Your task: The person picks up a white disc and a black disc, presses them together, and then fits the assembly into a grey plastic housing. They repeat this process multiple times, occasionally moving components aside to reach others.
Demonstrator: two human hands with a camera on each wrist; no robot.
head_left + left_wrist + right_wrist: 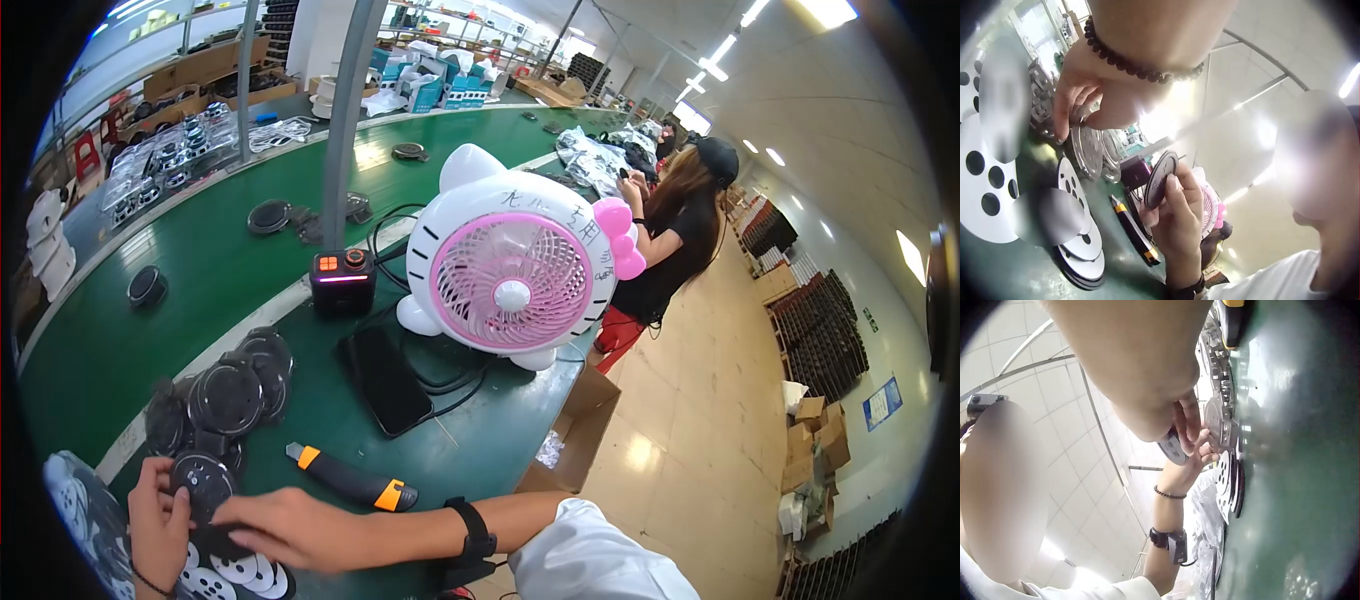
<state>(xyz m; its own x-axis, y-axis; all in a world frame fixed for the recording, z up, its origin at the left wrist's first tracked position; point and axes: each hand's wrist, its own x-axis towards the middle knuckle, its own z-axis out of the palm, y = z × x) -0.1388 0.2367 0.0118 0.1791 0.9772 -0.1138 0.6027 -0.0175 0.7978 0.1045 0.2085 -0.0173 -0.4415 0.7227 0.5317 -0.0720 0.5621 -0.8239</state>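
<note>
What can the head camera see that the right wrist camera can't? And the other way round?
Only head: the kitty fan, the phone and the other worker.

Only right wrist: the little camera strapped to the left arm.

Both: the left hand, the right hand, some white discs with holes, and the knife, though the right wrist view cuts it off.

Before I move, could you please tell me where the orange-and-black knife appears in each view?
Head: knife, low, left of centre.
Left wrist: knife, below and left of centre.
Right wrist: knife, cut off at top, right of centre.
Shared landmark: white discs with holes.
</note>
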